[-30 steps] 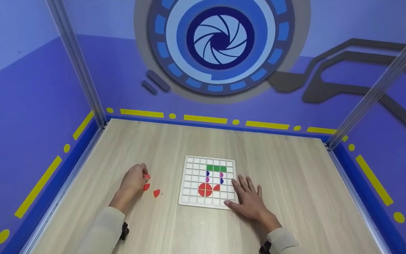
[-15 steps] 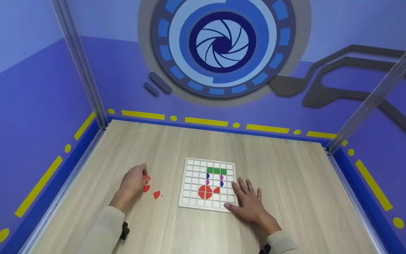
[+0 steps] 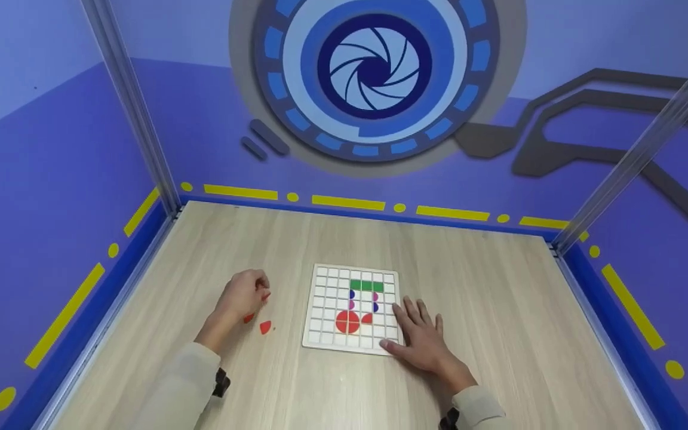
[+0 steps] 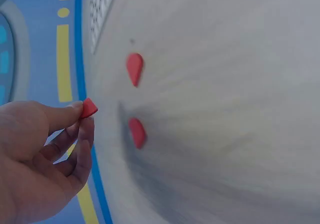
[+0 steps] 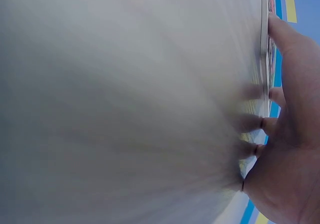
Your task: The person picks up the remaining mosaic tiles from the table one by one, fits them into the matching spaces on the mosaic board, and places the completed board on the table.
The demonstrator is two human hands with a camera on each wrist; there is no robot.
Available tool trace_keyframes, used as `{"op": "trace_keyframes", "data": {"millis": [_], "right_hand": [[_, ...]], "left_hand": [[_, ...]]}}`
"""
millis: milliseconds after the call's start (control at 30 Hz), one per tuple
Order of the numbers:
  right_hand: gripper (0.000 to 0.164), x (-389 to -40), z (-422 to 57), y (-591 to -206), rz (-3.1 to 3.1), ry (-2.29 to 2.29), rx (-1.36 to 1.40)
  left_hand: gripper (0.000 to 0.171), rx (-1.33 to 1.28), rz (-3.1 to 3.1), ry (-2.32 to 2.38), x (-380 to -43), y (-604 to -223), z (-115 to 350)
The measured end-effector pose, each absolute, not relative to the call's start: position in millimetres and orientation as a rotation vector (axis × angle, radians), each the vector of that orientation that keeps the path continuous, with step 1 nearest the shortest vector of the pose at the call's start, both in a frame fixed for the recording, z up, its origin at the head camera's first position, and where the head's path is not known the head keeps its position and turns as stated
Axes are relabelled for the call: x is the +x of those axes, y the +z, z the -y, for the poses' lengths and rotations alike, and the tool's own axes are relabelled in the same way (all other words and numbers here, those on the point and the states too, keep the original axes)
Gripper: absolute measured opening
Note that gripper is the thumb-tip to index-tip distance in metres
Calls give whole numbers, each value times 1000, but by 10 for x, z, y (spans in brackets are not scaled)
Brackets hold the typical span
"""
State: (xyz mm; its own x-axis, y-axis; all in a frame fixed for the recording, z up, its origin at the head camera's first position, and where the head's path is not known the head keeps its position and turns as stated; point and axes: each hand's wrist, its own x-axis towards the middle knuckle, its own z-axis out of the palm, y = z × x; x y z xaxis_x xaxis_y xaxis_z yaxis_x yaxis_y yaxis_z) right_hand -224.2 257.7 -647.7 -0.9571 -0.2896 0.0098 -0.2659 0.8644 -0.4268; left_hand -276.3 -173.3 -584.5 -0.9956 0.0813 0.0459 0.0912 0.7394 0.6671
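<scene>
The table (image 3: 469, 280) runs back to the blue far wall (image 3: 344, 186), and its left edge lies well apart from my left hand (image 3: 241, 295). A broad strip of wood separates that hand from the white gridded board (image 3: 328, 301), and more wood reaches from the board's far edge to the wall. My right hand (image 3: 423, 337) lies with fingers spread along the board's right edge, thumb touching its near right corner. Between my left thumb and fingertip I pinch a small red piece (image 4: 89, 108), held just above the wood, left of the board. It is plain red and flat, with some thickness and a sharp corner showing; my fingers hide the rest. A red wedge (image 3: 265, 327) lies on its near side, and another wedge (image 3: 248, 318) lies farther left, partly covered by my hand. The exposed end of the pinched piece points right, the visible part slanting slightly to the far side; I cannot tell its whole long axis.
</scene>
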Motion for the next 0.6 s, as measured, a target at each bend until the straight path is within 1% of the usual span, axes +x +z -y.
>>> {"op": "trace_keyframes", "data": {"millis": [300, 500, 600], "right_hand": [[95, -2220, -2576, -6483, -2983, -680, -451], [95, -2225, -2576, -6470, -2985, -673, -443], [94, -2223, -2569, -6472, -2987, -677, -439]], "left_hand": [[7, -335, 2912, -1299, -2677, -5639, 1279], [17, -524, 2930, -1265, -2652, -5618, 987], [14, -608, 2923, -1251, -2651, -5635, 851]]}}
